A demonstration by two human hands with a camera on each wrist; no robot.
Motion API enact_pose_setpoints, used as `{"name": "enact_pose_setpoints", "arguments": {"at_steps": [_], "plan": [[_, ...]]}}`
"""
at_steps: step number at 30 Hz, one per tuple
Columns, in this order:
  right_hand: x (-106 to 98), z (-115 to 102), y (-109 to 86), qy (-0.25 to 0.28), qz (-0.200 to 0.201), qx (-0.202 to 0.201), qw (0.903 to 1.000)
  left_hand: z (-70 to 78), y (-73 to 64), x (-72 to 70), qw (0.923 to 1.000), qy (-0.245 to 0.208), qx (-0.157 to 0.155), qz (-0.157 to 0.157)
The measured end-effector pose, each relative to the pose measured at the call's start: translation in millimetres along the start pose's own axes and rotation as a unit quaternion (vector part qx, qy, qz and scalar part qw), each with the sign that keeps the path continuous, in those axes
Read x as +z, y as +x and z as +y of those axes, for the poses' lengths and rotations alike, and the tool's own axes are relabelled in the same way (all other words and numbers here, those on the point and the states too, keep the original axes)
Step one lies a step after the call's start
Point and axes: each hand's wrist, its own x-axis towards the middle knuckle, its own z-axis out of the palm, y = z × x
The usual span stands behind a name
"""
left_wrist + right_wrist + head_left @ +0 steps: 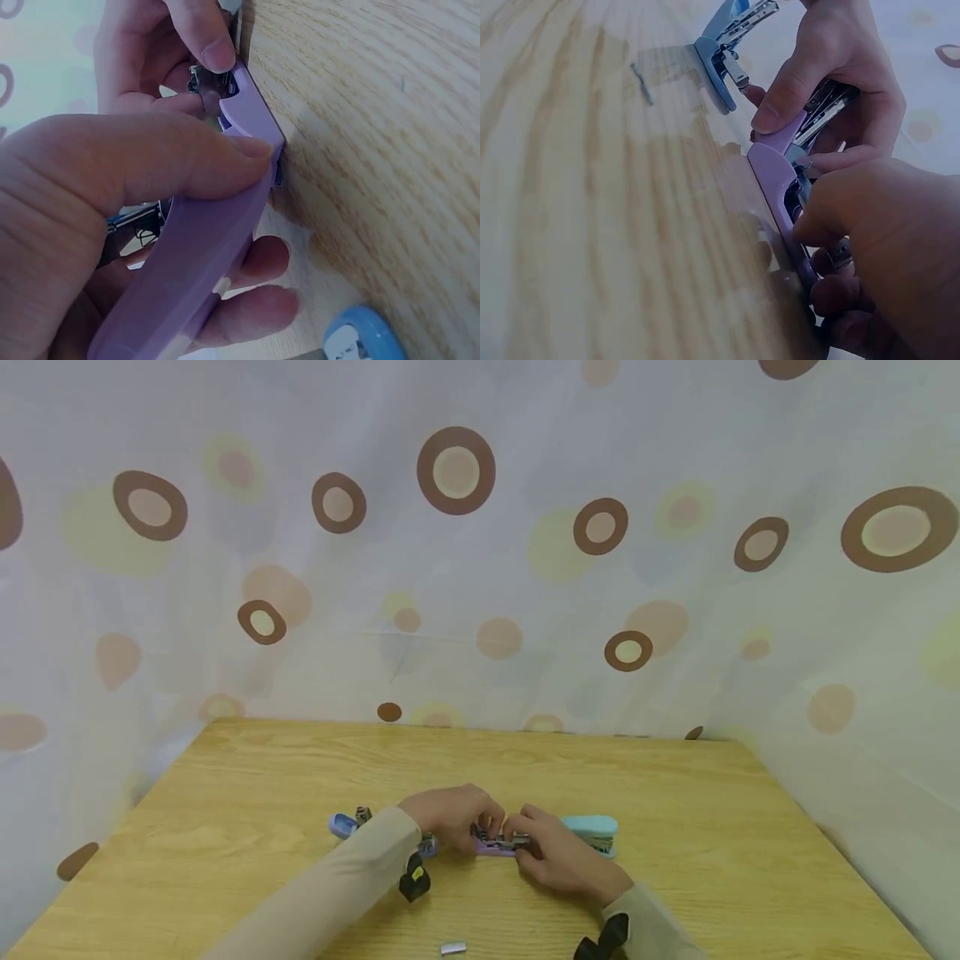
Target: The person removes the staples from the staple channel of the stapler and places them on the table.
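Observation:
A purple stapler (495,852) lies opened wide at the middle of the table, its metal magazine exposed, with both hands on it. My left hand (453,814) grips the purple top cover (202,232), thumb along one side and fingers on the other. At the base end (772,169), my right hand (558,856) holds the stapler between thumb and fingers, fingertips at its metal parts. Left of it stands a blue stapler (342,825), also opened, partly hidden behind the left forearm. Behind my right hand lies a teal stapler (590,825), partly covered by that hand.
A small silver strip of staples (453,948) lies near the table's front edge. The wooden table (315,760) meets a hanging cloth (525,585) with brown circles at its back and sides. Black wrist cameras (415,878) sit on both wrists.

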Motion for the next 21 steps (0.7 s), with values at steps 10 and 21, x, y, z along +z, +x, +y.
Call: {"name": "enact_pose_setpoints", "arguments": {"at_steps": [10, 21], "plan": [[-3, 3, 6.5, -0.027, -0.018, -0.023, 0.9992, 0.5, -0.6, 0.2, 1.0000, -0.010, 0.000, -0.002], [-7, 6, 10.9, -0.005, -0.038, -0.032, 0.9987, -0.6, -1.4, -0.9, 0.9998, -0.015, 0.010, 0.007]]}}
